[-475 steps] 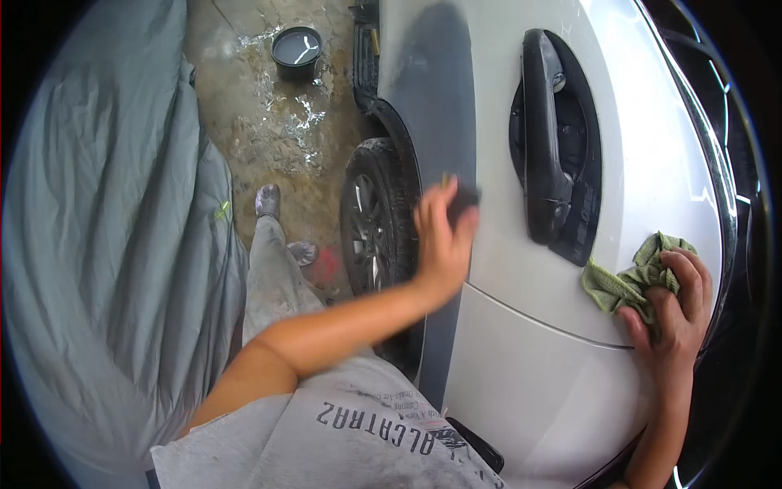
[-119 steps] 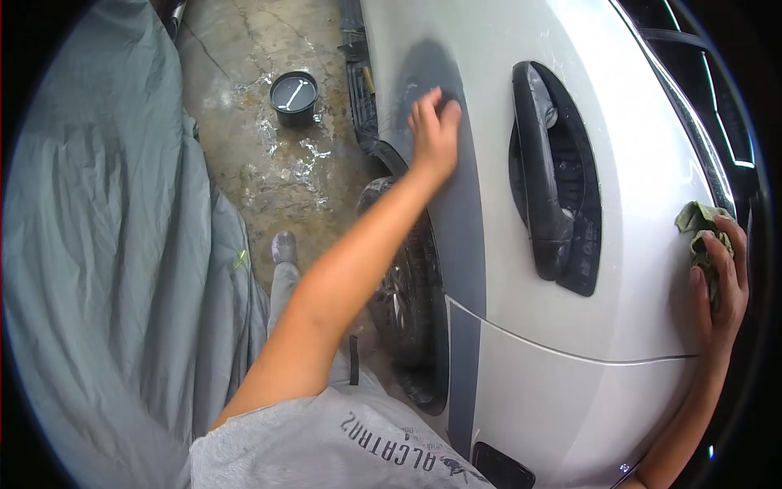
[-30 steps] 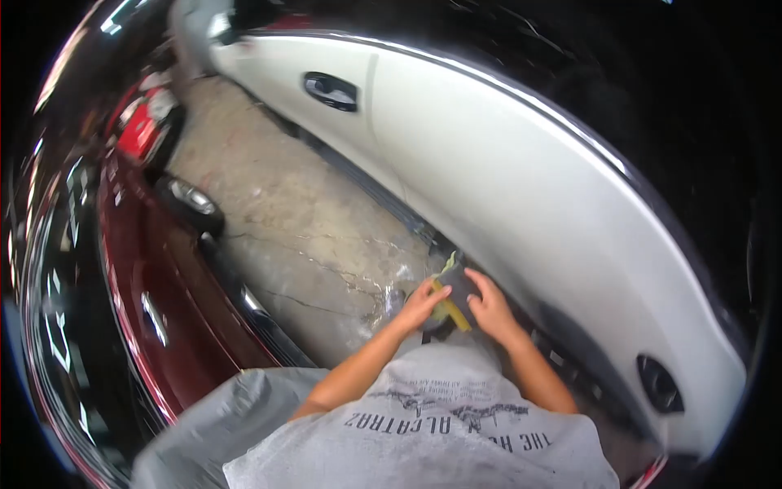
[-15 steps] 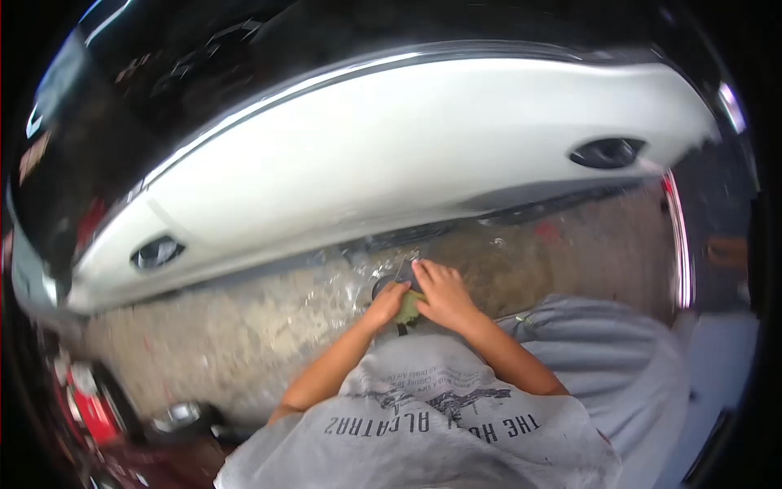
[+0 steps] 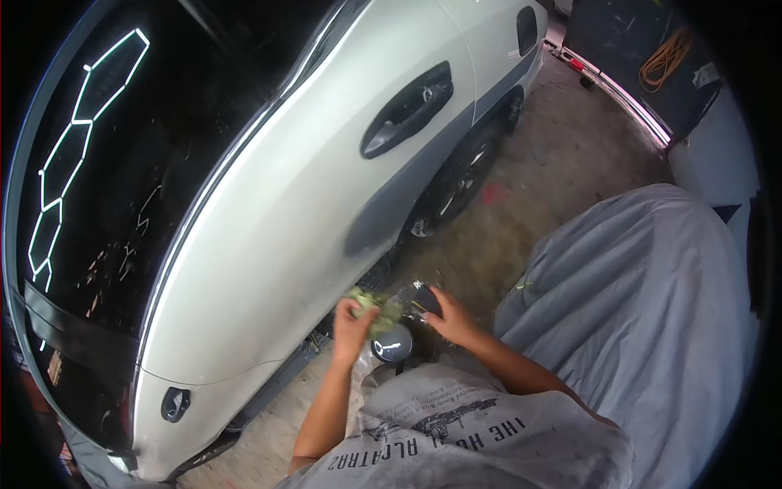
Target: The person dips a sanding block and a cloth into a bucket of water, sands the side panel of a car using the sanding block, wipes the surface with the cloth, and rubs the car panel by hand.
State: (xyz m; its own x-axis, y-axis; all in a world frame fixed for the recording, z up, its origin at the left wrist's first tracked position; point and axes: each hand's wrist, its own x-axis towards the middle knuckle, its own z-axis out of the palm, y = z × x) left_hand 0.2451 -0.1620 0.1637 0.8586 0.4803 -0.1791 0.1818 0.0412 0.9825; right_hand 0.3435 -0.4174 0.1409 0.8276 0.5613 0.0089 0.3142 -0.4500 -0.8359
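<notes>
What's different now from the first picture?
The hands swapped things: the left hand let go of the dark pad and holds the green cloth; the right hand now has the pad. Both left the white car and came near the bucket. The car's gray patch is still there.
</notes>
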